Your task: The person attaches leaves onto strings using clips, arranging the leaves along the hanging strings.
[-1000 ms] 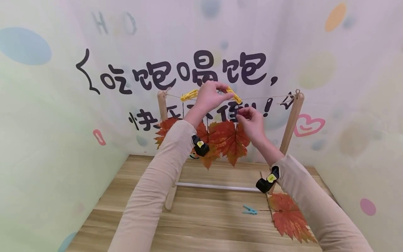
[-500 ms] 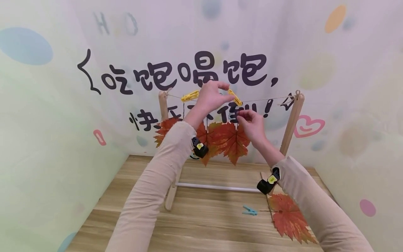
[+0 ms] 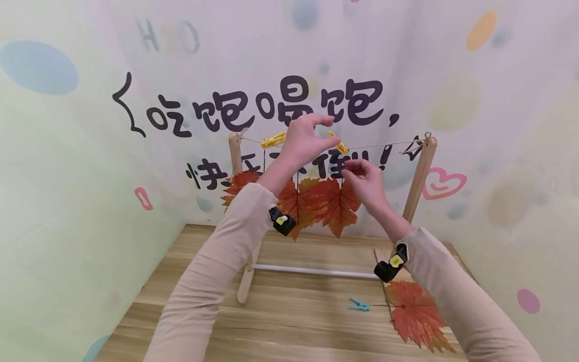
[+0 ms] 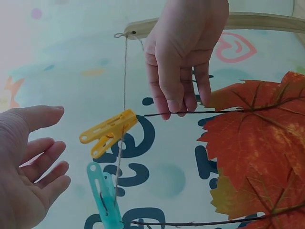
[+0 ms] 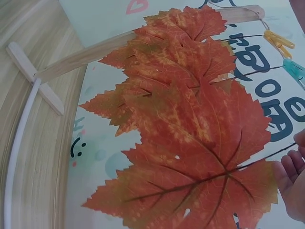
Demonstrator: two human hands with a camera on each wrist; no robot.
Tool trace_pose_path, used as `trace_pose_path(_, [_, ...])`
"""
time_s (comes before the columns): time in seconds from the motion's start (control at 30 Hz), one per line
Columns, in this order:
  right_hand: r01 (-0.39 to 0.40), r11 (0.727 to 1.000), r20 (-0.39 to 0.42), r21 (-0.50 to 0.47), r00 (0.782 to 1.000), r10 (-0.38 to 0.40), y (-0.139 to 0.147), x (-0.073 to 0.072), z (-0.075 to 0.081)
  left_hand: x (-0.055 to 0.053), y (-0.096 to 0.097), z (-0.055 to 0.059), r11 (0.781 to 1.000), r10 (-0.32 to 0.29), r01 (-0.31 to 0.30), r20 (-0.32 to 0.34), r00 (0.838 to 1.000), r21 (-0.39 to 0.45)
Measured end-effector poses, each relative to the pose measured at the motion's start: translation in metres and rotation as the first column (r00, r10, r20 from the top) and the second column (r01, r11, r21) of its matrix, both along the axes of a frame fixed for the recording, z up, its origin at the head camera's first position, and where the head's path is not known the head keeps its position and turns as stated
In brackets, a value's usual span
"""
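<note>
My left hand [image 3: 307, 137] is beside the yellow clothespin [image 3: 338, 143], thumb and fingers spread apart; the left wrist view shows a gap between them. That clothespin grips the twine [image 4: 125, 76] and the top of a leaf's dark stem [image 4: 190, 112]. Just below it, my right hand [image 3: 367, 183] pinches this stem between thumb and fingers. The red-orange maple leaf [image 3: 339, 206] hangs from the stem. To its left hang more maple leaves, one on a teal clothespin [image 4: 106, 195] and another on a second yellow clothespin [image 3: 273, 140].
Two wooden posts [image 3: 419, 176] hold the twine, joined low down by a white rod [image 3: 312, 271]. On the wooden table [image 3: 289, 322] lie another maple leaf [image 3: 416, 314] and a teal clothespin [image 3: 359, 304] at its stem end. A printed cloth backdrop [image 3: 497, 100] stands behind.
My left hand has let go of the yellow clothespin, its thumb and fingers opening away from it. The clothespin stays on the twine. My right hand keeps pinching the stem.
</note>
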State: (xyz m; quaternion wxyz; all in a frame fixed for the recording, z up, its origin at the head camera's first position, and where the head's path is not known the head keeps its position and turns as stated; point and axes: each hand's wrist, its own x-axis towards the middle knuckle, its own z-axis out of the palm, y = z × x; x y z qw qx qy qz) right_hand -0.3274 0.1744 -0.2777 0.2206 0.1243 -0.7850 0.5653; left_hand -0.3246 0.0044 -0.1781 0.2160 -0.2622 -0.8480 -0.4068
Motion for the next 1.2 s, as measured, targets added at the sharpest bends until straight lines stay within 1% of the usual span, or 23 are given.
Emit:
trace_pose_path(0.1, [-0.006,1.000,-0.033,-0.013,0.999,0.006,0.005,0.002,0.001,0.007,0.000,0.001,0.999,-0.034,0.034,-0.011,0.999,0.029])
trace_pose_path(0.23, [0.006,1.000,-0.047,-0.014,0.999,-0.007,0.014,0.006,0.002,0.015,0.001,-0.001,0.995,-0.093,0.095,-0.050,0.994,0.040])
trace_pose_path(0.33, [0.024,1.000,-0.055,0.016,0.998,-0.023,0.021,0.012,-0.001,0.021,0.004,-0.006,0.991,-0.135,0.136,-0.081,0.987,0.004])
trace_pose_path(0.43, [0.018,0.998,-0.053,0.065,0.999,-0.015,0.026,0.019,-0.005,0.026,0.006,-0.014,0.988,-0.153,0.150,-0.081,0.985,-0.043])
trace_pose_path(0.53, [-0.004,0.993,-0.032,0.122,0.999,0.008,0.030,0.030,-0.010,0.029,0.008,-0.025,0.985,-0.159,0.152,-0.072,0.985,-0.086])
trace_pose_path(0.67, [-0.018,0.982,-0.028,0.188,0.999,0.023,0.032,0.049,-0.009,0.029,0.011,-0.040,0.979,-0.166,0.157,-0.061,0.984,-0.127])
trace_pose_path(0.73, [-0.020,0.975,-0.036,0.220,0.999,0.029,0.033,0.057,-0.009,0.028,0.013,-0.047,0.978,-0.176,0.172,-0.028,0.984,-0.119])
trace_pose_path(0.83, [-0.043,0.964,-0.039,0.263,0.998,0.055,0.043,0.055,-0.020,0.027,0.015,-0.059,0.976,-0.192,0.193,0.017,0.981,-0.103])
trace_pose_path(0.9, [-0.053,0.958,-0.021,0.282,0.998,0.062,0.051,0.053,-0.030,0.026,0.016,-0.067,0.973,-0.209,0.213,0.050,0.977,-0.087])
trace_pose_path(0.97, [-0.065,0.950,0.003,0.306,0.998,0.067,0.060,0.050,-0.042,0.026,0.017,-0.077,0.968,-0.227,0.232,0.065,0.972,-0.094])
trace_pose_path(1.1, [-0.077,0.937,0.063,0.342,0.996,0.059,0.069,0.057,-0.058,0.027,0.021,-0.098,0.955,-0.258,0.270,0.109,0.960,-0.123])
trace_pose_path(1.2, [-0.096,0.931,0.097,0.352,0.993,0.066,0.076,0.062,-0.068,0.029,0.024,-0.114,0.947,-0.264,0.282,0.125,0.956,-0.153])
